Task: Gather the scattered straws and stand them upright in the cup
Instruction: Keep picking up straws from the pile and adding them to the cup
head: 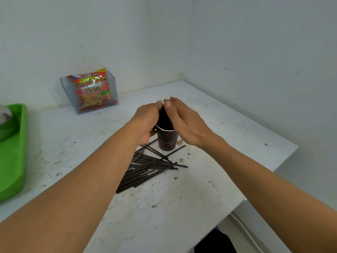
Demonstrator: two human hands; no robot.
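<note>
At the middle of the frame, a dark paper cup (167,141) stands on the white tabletop (173,207). The left hand (145,121) and right hand (186,123) curl round a bundle of straws (164,118) standing in it, fingertips nearly meeting on top. Just below the cup lie heaped loose straws (151,167). At upper left sits a snack packet (93,88).

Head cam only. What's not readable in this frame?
Head view:
- straw bundle in the paper cup: left hand and right hand wrap it, count hidden.
- Cup print: too small to read.
- loose straws: left forearm covers part of the pile.
- green tray: cut by the left edge; grey item on it unidentifiable.
</note>
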